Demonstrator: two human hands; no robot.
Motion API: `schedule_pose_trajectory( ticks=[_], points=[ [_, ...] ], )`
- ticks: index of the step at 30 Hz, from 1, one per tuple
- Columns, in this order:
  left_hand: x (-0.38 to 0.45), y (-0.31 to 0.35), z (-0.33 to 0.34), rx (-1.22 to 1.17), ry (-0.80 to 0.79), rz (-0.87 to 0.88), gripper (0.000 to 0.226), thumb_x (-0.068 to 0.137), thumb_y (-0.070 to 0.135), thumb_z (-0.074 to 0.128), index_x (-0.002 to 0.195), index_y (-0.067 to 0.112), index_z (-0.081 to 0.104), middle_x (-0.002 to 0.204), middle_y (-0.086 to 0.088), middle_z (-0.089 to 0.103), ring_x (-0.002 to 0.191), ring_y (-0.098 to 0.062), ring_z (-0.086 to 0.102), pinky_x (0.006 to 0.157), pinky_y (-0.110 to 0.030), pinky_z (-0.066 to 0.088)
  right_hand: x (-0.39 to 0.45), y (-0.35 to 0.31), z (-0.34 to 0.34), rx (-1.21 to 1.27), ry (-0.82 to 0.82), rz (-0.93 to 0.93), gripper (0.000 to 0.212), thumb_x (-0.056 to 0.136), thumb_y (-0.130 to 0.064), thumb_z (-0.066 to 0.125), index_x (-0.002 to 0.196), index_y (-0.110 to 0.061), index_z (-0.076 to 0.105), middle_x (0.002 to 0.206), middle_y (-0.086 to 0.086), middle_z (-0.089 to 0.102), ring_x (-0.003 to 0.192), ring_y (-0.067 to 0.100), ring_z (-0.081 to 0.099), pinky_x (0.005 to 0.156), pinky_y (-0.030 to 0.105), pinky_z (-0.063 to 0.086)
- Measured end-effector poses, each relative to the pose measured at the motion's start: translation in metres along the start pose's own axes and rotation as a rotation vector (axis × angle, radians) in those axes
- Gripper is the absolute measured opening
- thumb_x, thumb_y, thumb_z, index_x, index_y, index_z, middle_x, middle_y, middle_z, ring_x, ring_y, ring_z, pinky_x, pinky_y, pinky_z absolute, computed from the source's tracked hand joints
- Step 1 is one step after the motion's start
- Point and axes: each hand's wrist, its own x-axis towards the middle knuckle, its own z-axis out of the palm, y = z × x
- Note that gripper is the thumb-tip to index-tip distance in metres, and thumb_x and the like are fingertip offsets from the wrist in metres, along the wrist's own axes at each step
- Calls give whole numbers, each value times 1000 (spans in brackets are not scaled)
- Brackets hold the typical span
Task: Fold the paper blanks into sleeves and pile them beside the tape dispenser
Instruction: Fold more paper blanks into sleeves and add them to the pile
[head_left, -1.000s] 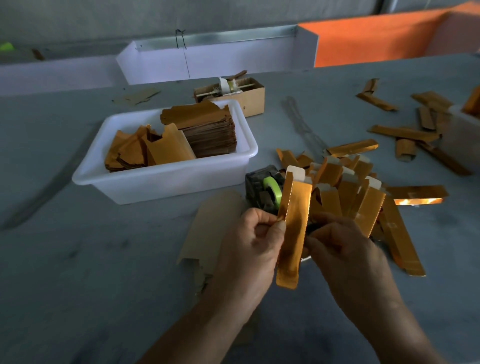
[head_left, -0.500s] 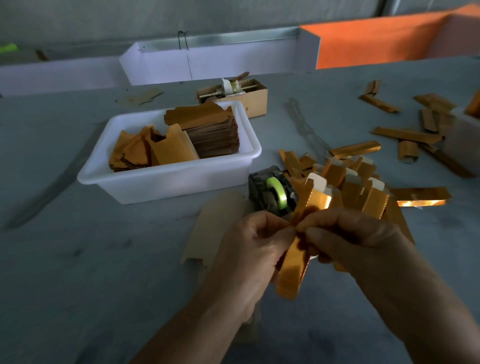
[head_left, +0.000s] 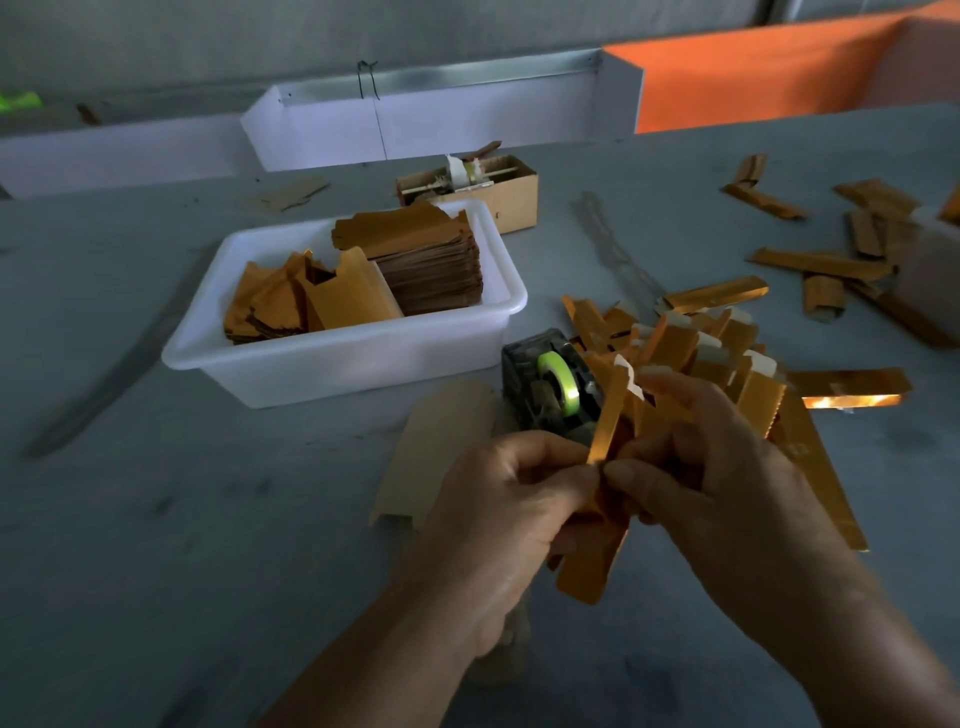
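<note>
Both hands hold one gold paper blank (head_left: 597, 545) upright above the counter (head_left: 156, 545), just in front of the tape dispenser (head_left: 550, 387), probably so its long edges can be creased into a sleeve; the pile of sleeves (head_left: 717, 358) lies just right of the dispenser. The left hand (head_left: 498, 519) has a narrow grip, thumb and fingers pinching the blank's left edge; the right hand (head_left: 717, 478) pinches it from the right, fingers curled round it.
</note>
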Motion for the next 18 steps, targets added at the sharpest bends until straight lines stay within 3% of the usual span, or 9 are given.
schedule_pose_trajectory(
  ticks=[4,8,12,15,18],
  points=[
    [0,0,0,60,-30,-12,15,89,26,63,79,21,73,77,3,75,72,-10,72,69,-26,57,0,1,2,-50,33,4,49,78,-22,70,119,-33,45,67,-13,65,71,-14,58,61,0,42],
    [-1,-7,2,109,59,53,18,92,23,60,78,21,72,75,1,74,72,-14,71,74,-37,58,-3,-3,8,-129,59,5,51,79,-20,70,124,-25,46,64,-13,60,72,-13,58,62,-1,43],
    [-3,-14,9,157,179,195,18,89,20,61,75,21,71,69,0,72,65,-15,71,67,-39,60,-9,-13,11,-256,125,5,50,84,-27,64,125,-30,37,67,-14,55,59,-3,53,50,11,42],
    [-6,-17,16,186,270,309,18,87,16,63,71,18,71,61,3,68,57,-9,67,53,-24,55,-12,-18,11,-352,174,-13,48,86,-38,57,122,-32,26,71,-15,51,59,-2,47,57,19,42],
    [-8,-19,18,201,321,361,17,88,14,63,73,19,71,61,4,69,57,-8,67,53,-23,53,-10,-23,11,-428,177,28,52,80,-48,58,118,-30,28,70,-14,49,59,6,47,56,22,40]
  ],
)
